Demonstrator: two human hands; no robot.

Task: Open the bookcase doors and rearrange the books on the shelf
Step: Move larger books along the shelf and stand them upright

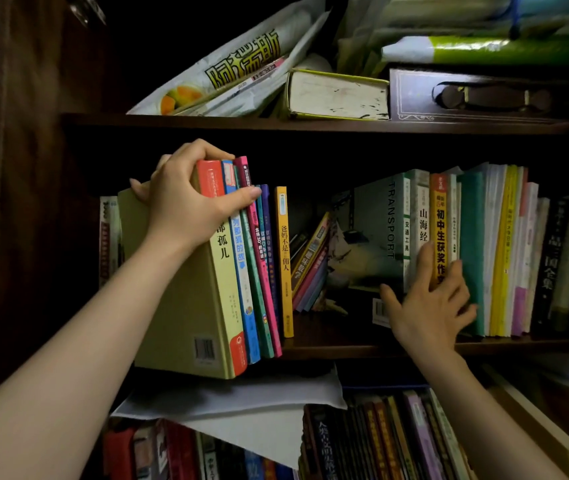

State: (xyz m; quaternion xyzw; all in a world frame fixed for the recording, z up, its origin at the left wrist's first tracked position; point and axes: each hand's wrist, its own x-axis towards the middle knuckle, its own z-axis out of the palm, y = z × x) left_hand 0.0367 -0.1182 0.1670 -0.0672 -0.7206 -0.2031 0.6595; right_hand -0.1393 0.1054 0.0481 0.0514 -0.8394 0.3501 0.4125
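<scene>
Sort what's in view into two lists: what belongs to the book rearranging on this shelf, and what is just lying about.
In the job:
- left hand gripping a bundle of upright books, outermost the thick khaki hardback
- right hand resting on the orange-spined paperback
- grey TRANSPORT book
- dark wooden middle shelf

Lying about:
- printed plastic bag on the upper shelf
- old yellow-edged book lying flat
- white paper sheet below

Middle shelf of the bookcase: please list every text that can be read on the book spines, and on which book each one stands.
"TRANSPORT" and "交通工具": grey-green book by the right hand.
"山海经": white spine.
"初中生获奖作": orange spine, the end hidden by fingers.
"爸妈不是…佣人": yellow spine.
"孤儿": cream spine that the left hand grips.
"趣味数学": leaning book.
Other spines and barcodes: too small or blurred.
</scene>
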